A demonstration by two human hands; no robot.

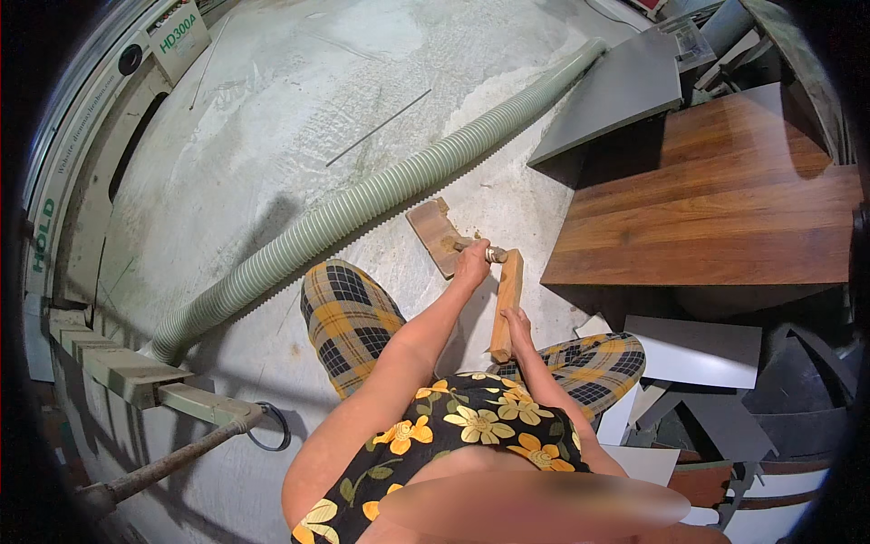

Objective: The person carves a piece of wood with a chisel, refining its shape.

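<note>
My left hand (470, 265) is closed round a short tool with a pale band near its right end, which looks like a chisel (496, 255). Its left end reaches over a brown wooden board (432, 231) lying on the floor, with a notch at the board's far end and crumbs of wood about it. In my right hand (518, 328) is a long squared wooden block (510, 295), gripped near its lower end. The block's upper end is right beside the chisel's right end; whether they touch I cannot tell.
A ribbed pale hose (362, 199) crosses the floor beyond my knees. A brown wood-grain panel (698, 199) and a grey panel (616, 91) stand at right, with several offcuts (693, 352) nearer me. A machine (100, 136) borders the left; a thin rod (379, 127) lies farther off.
</note>
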